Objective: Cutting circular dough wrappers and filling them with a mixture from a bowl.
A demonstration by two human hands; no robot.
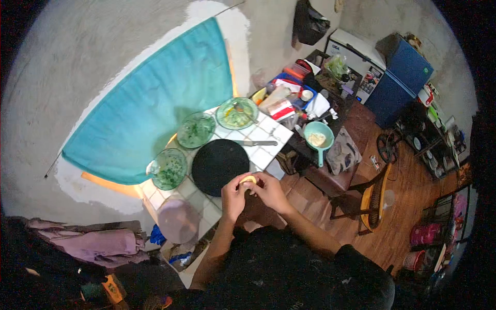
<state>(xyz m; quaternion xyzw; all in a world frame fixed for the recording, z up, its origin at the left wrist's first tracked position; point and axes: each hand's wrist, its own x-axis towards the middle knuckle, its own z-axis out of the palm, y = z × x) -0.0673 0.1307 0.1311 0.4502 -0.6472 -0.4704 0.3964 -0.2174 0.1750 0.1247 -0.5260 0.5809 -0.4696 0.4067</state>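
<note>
Both of my hands meet in front of my body, near the tiled counter's front edge. My left hand (233, 197) and my right hand (271, 192) pinch a small pale-yellow piece of food (248, 179) between the fingertips. The fingers partly cover it, so its exact kind is unclear. Just beyond them lies a round black board or pan (221, 167) on the white tiled counter (267, 157). A knife (257, 143) with a grey handle rests past its far right side. Round the far and left sides stand a green glass bowl (169, 169), a second green bowl (196, 130) and a glass bowl with a yellowish mixture (237, 113).
A pinkish round lid or container (179, 221) is at the counter's left end. To the right, a dark table (297, 136) bears a teal handled bowl (319, 135) and packages. A wooden chair (375, 203) stands on the floor. A teal curtain (155, 104) hangs behind the counter.
</note>
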